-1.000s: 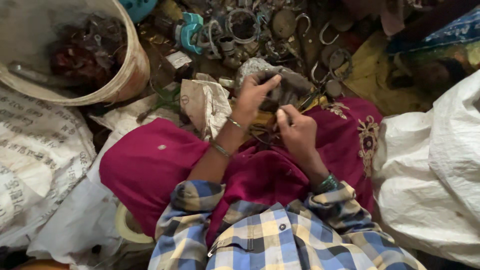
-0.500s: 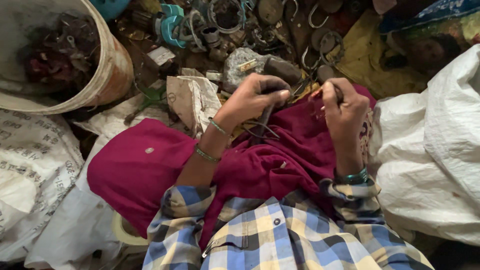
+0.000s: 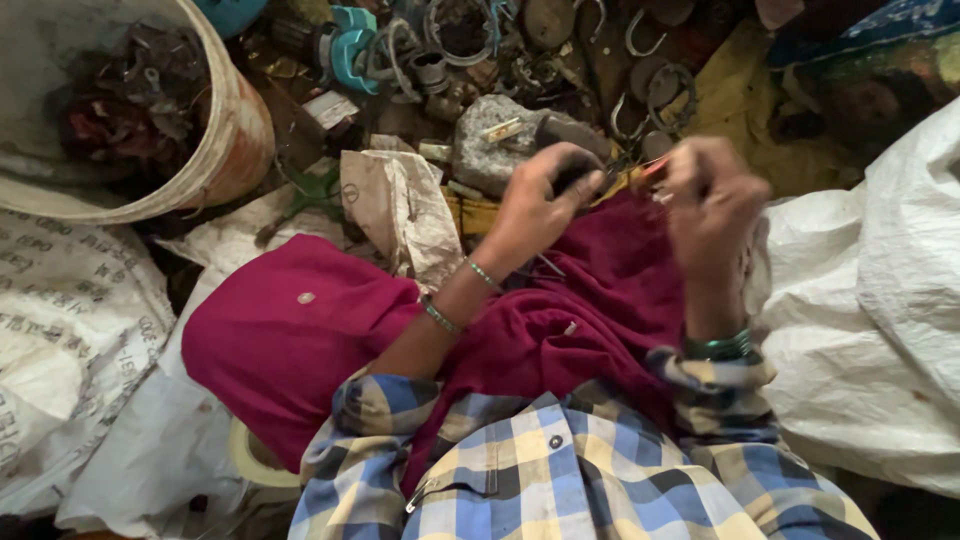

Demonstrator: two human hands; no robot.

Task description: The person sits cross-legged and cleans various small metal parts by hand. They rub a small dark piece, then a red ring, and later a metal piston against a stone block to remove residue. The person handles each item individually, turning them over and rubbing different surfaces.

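Head view: over a lap draped in magenta cloth (image 3: 300, 330), the left hand (image 3: 540, 200) curls closed around a small dark object (image 3: 575, 172); the blurred right hand (image 3: 710, 205), wrist bent, pinches a thin wire (image 3: 650, 170) near the grey stone (image 3: 500, 150).

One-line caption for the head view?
Left hand grips a dark object over the magenta cloth; right hand pinches something small beside it.

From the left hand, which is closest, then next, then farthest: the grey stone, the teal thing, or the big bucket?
From the left hand, head view:
1. Grey stone, just beyond its fingers.
2. Teal thing, farther up and left.
3. Big bucket, far left.
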